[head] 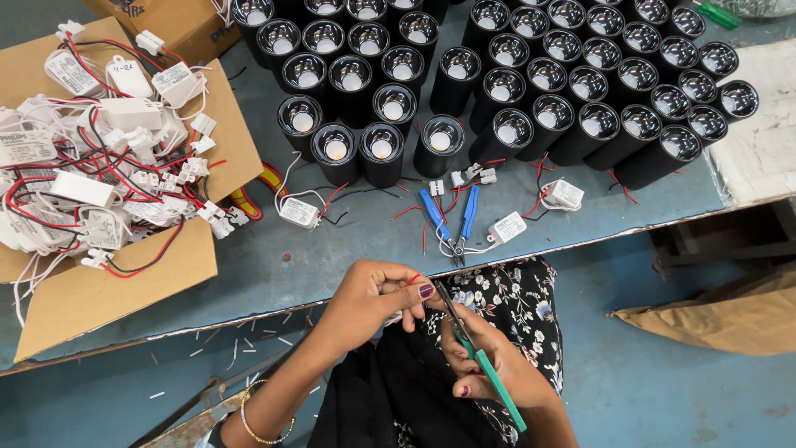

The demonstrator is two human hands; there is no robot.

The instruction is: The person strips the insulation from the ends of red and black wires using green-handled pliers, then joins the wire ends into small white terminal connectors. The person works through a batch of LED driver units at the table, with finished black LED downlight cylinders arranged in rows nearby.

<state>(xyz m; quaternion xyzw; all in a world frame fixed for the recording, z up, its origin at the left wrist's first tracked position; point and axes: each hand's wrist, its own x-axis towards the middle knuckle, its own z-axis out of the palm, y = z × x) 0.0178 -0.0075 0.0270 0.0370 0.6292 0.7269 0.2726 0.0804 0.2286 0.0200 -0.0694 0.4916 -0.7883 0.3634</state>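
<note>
left hand [375, 300] pinches a red wire [412, 280] taut below the blue pliers [452, 222]; right hand [489, 361] grips green-handled cutters [479, 358], tips at the wire so i can snip.

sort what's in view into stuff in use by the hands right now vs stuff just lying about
In hand:
- left hand pinching a red wire
- right hand holding green-handled cutters

Lying about:
- blue-handled pliers
- black cylindrical lamps
- cardboard box of white drivers
- loose driver
</note>
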